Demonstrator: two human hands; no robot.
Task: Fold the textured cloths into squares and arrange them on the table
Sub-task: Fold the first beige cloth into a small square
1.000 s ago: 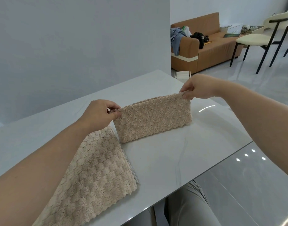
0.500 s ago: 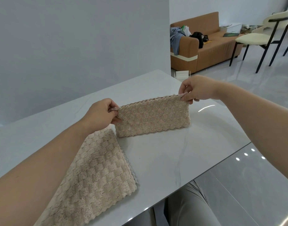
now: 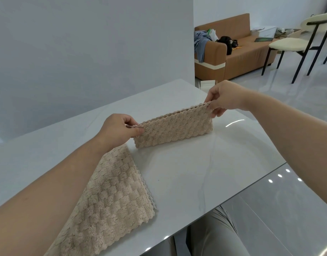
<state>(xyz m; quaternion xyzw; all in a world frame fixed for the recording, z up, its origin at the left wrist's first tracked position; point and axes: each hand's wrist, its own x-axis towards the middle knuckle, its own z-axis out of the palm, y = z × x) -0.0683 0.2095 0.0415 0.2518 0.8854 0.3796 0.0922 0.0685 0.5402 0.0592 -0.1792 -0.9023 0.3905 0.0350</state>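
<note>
On the white table (image 3: 177, 182), your left hand (image 3: 116, 132) and right hand (image 3: 223, 97) pinch the folded cloth (image 3: 173, 129)'s top corners; keep edges matched while lowering it flat

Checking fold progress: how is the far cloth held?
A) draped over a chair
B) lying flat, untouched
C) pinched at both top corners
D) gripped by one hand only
C: the left hand and right hand each pinch a top corner of the far cloth.
</note>
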